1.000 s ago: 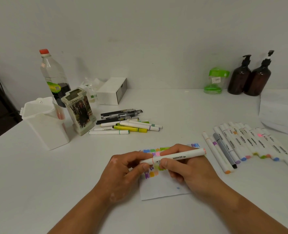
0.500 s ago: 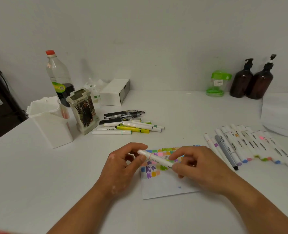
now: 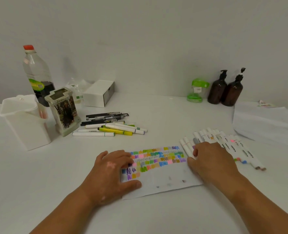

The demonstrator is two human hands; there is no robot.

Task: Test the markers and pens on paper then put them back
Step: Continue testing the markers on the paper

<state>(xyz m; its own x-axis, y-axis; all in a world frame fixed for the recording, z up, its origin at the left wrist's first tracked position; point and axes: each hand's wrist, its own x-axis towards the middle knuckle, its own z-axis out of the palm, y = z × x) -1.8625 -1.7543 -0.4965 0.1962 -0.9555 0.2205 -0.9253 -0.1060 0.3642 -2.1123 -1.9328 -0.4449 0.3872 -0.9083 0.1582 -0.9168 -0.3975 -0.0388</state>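
Left hand [image 3: 112, 169] lies flat, fingers spread, pinning the left edge of the swatch-covered paper [image 3: 165, 181]. Right hand [image 3: 212, 161] covers the near-left end of the marker row [image 3: 244, 151], grip hidden, can't tell. Farther left, loose pens [image 3: 106, 118] lie near a white holder [image 3: 26, 125].

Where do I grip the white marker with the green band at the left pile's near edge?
Pinch the left half of the white marker with the green band from above, fingers on its near and far sides. It lies flat, running left to right; a yellow highlighter lies close behind its right half.
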